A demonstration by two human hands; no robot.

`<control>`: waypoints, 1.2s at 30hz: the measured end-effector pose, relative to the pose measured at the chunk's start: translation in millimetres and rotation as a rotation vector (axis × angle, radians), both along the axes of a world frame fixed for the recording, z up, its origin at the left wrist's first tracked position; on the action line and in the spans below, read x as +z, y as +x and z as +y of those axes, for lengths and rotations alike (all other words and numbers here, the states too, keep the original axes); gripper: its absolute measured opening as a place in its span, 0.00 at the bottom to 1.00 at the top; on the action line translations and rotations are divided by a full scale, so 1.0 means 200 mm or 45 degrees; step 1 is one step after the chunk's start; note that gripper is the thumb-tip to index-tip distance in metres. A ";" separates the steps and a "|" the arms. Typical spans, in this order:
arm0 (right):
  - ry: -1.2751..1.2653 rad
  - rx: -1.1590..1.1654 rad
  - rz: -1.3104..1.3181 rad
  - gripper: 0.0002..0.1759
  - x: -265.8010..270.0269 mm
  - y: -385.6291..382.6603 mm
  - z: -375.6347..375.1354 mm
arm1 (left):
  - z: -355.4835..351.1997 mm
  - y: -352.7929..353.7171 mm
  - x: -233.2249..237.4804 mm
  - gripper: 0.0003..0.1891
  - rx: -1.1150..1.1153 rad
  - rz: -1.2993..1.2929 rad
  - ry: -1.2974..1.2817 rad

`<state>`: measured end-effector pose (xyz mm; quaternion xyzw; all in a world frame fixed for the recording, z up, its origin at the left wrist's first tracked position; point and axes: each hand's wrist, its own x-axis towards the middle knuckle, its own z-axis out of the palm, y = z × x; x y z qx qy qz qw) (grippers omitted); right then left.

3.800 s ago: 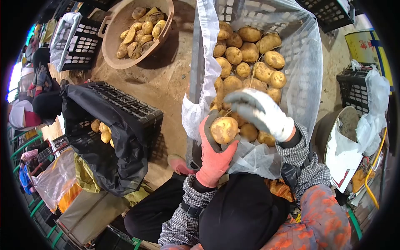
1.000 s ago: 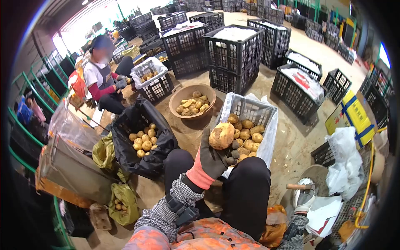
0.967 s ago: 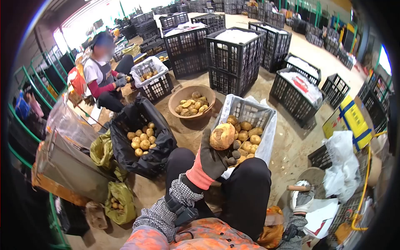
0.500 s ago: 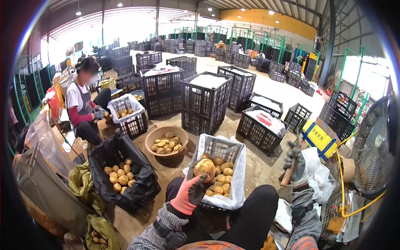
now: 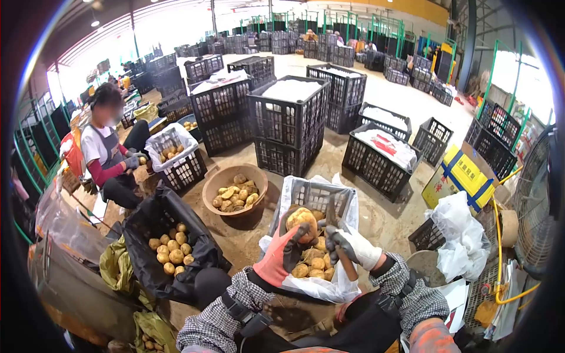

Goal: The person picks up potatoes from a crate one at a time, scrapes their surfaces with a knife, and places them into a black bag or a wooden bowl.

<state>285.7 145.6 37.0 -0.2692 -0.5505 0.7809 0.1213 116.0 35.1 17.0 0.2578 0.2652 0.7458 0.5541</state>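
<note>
My left hand, in a red and grey glove, holds a large potato up over the white-lined crate of potatoes in front of my knees. My right hand, in a white and grey glove, grips a knife with a wooden handle. Its blade points up right beside the potato. The two hands are close together above the crate.
A tan basin of cut potatoes sits to the left, and a black-lined crate of potatoes stands nearer left. Another person sits at far left by a white-lined crate. Stacked black crates stand behind; bags, a yellow box and a fan at right.
My right hand swung in from the right with the knife and now meets the potato in my left hand. The camera tilted up from the crate to the hall over the earlier frames.
</note>
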 end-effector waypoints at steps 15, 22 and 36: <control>0.203 0.049 -0.187 0.18 -0.19 -0.17 0.10 | 0.04 -0.15 -0.20 0.38 0.094 -0.073 -0.386; 1.109 0.223 -0.347 0.18 -0.16 -0.15 0.07 | 0.03 -0.10 -0.22 0.42 0.135 0.295 -0.424; 1.632 0.142 -0.185 0.25 -0.24 -0.05 0.10 | 0.10 -0.10 -0.18 0.43 -0.083 0.708 -0.475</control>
